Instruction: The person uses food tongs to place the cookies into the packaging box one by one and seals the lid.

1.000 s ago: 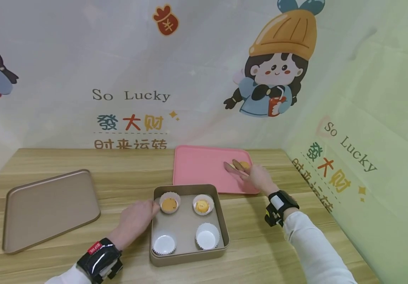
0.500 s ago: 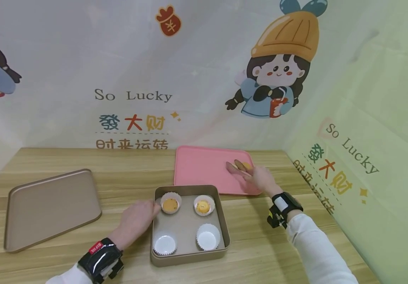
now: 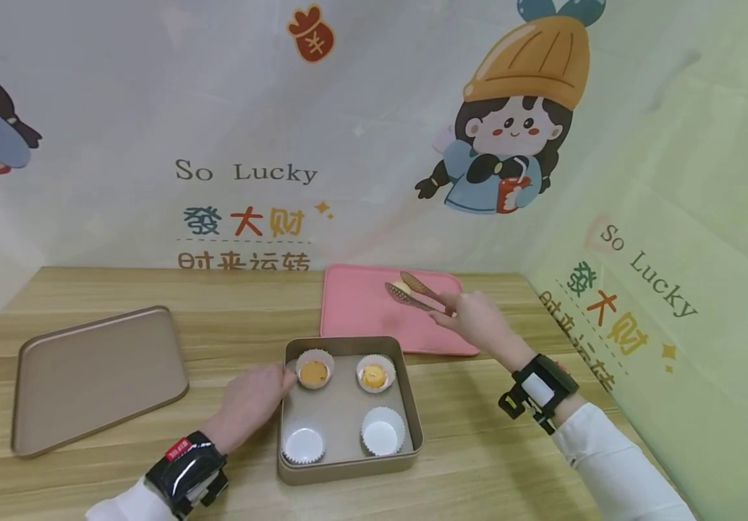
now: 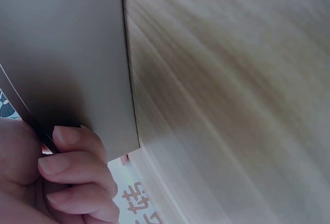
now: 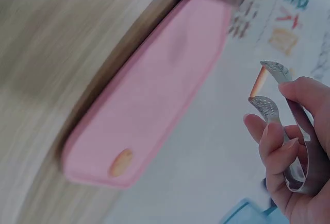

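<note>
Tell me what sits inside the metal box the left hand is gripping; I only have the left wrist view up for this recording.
Observer: The metal box holds four paper cups, and only the two farther from the person contain baked pieces.
Operator: What does the right hand have?
Observer: The right hand holds metal tongs with a biscuit between their tips.
Operator: Any others outside the box?
Observer: Yes, the right wrist view shows another biscuit lying on the pink tray.
</note>
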A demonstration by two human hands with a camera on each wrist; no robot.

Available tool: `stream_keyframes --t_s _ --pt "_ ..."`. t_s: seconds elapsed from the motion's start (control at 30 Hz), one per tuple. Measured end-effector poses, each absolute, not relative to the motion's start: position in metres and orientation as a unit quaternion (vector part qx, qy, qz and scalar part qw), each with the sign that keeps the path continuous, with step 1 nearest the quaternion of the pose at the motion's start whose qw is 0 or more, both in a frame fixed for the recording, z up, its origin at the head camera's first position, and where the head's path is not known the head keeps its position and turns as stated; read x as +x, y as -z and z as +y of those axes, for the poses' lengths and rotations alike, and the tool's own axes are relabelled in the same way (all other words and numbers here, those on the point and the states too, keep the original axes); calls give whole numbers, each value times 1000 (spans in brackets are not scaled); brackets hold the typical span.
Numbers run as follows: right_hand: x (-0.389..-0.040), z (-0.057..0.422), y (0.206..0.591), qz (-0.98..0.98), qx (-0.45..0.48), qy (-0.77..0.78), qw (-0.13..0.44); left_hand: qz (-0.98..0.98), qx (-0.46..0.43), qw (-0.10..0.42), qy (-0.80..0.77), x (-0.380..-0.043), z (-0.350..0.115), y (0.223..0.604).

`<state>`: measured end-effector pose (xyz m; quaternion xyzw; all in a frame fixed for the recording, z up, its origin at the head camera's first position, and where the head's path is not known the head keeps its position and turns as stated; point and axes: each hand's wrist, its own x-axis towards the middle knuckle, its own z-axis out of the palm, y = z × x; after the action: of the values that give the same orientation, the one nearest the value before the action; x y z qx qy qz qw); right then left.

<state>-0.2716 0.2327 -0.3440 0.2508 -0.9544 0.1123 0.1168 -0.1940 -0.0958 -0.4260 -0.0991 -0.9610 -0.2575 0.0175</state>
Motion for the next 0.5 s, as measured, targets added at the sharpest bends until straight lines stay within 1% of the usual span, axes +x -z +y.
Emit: stream_keyframes --t_s 0.13,0.27,0.33,0.5 --pt "-252 214 333 -933 317 -100 135 -960 -104 24 258 -194 -96 426" --pt "-233 201 330 -908 378 -90 157 -961 -105 27 253 -195 -96 427" --pt "-225 195 331 -893 410 -91 159 -962 -106 27 249 -195 -96 427" --pt "-206 182 336 -861 483 -89 132 -964 -114 28 239 -195 -96 427"
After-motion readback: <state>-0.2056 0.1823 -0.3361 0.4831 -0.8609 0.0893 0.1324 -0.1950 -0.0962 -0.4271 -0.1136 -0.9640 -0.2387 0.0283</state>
